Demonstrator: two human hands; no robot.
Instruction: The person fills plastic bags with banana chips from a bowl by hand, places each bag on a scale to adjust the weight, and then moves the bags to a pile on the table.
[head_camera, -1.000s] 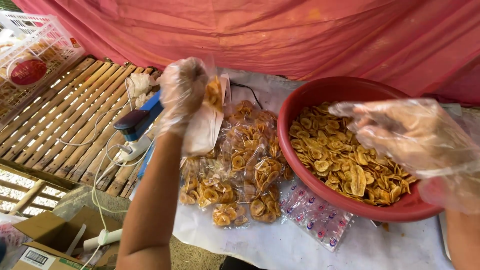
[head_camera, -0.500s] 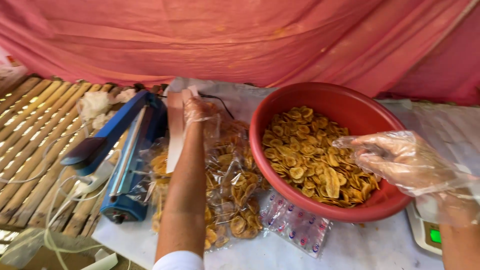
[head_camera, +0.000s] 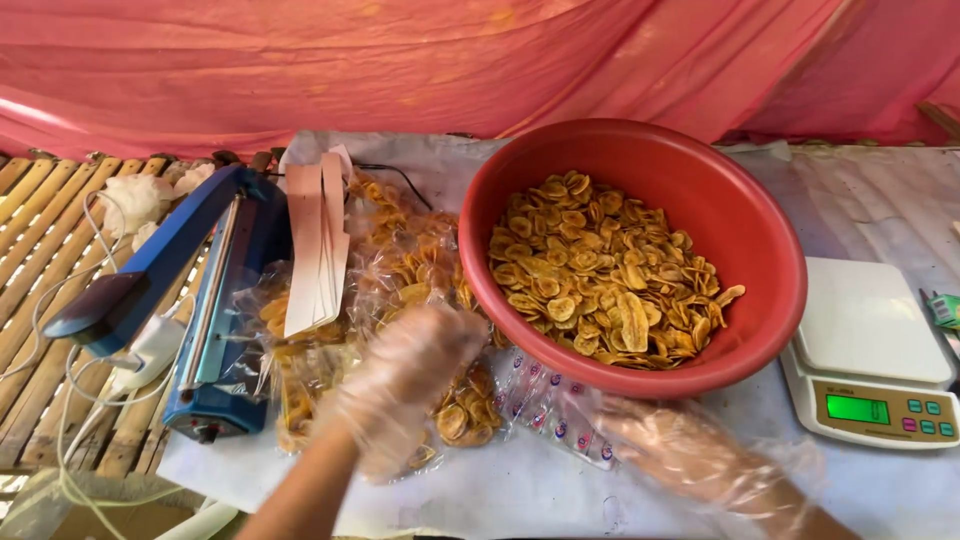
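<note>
Head view. The left hand (head_camera: 405, 385), in a loose clear glove, lies over the pile of filled chip bags (head_camera: 400, 300) at the near-centre of the desk (head_camera: 520, 490). Its fingers curl down onto the bags, but motion blur hides whether they pinch one; the state of this grip cannot be told. The right hand (head_camera: 690, 450), also gloved, is low at the near right, just in front of the red bowl (head_camera: 740, 240), beside the printed clear bags (head_camera: 550, 415) that lie flat on the desk. Its fingers appear spread, with nothing visibly held.

The bowl holds a heap of banana chips (head_camera: 600, 275) and sits right of the pile, with its near rim above the printed bags. The blue heat sealer (head_camera: 200, 300) stands at the left, its arm raised, with white paper strips (head_camera: 318, 240) resting against it. A digital scale (head_camera: 870, 350) stands at the far right.

Hazards, judged from this layout:
- The bags are slick and stacked; a loose glove may slip and drop a bag or topple the pile toward the near edge.
- The right hand is close under the bowl rim; a lift could tip the bowl and spill chips.
- Bags lie against the sealer; plastic there may be caught or scorched if the arm is closed.
- Sealer cords (head_camera: 80, 400) trail at the near left and could snag.
</note>
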